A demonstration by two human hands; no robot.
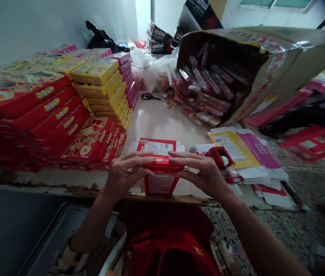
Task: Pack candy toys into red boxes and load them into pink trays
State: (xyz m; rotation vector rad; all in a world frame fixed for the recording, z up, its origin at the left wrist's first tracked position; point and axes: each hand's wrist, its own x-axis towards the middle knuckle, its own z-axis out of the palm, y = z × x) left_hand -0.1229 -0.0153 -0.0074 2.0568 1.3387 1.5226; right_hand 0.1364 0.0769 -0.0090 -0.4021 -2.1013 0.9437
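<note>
A red printed box blank (pixel 159 186), partly folded, lies at the table's front edge with one panel hanging toward me and white flaps showing at its far corners. My left hand (pixel 126 168) grips its left end, fingers on top and thumb in front. On the right end, my right hand (pixel 201 168) pinches the same red edge between fingers and thumb. Just beyond my right hand sits a red tape dispenser (pixel 222 157) with a pale roll. The palms hide the box's ends.
Stacked red boxes (pixel 61 115) and yellow boxes (pixel 99 84) fill the left side. A tipped carton (pixel 274 61) spills wrapped packets (pixel 208 88) at the back right. Black scissors (pixel 150 97) lie mid-table. Flat yellow and purple box blanks (pixel 231 147) rest at the right.
</note>
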